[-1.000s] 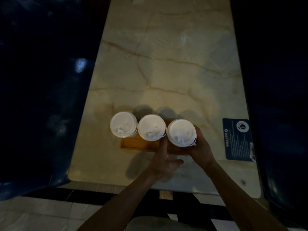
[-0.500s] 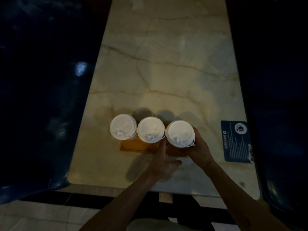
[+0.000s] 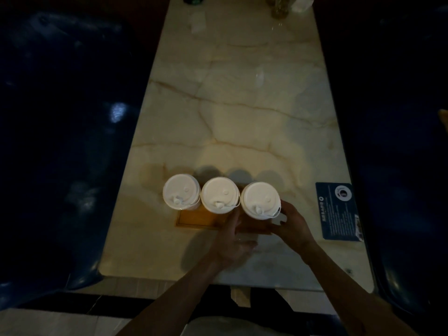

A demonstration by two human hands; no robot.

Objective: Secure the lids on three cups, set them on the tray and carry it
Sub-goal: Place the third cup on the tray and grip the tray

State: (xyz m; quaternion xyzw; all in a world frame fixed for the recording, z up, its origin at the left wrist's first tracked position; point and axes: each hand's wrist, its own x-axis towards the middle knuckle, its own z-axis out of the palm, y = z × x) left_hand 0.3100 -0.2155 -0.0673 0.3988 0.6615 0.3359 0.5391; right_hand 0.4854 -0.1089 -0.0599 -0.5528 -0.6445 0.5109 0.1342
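Three cups with white lids stand in a row on a small wooden tray near the table's front: the left cup, the middle cup and the right cup. My left hand lies flat at the tray's front edge, its fingers stretched toward the gap between the middle and right cups. My right hand curves beside the right cup at the tray's right end. A sliver of table shows between its fingers and the cup. The cup bodies are mostly hidden under their lids.
The marble table runs away from me between dark blue seats on the left and right. A blue printed card lies by the right edge. A jar and white paper sit at the far end.
My right hand, which was wrapped around the right cup, has drawn back and down a little, away from the cup. The left hand has hardly moved. The cups stay in place.
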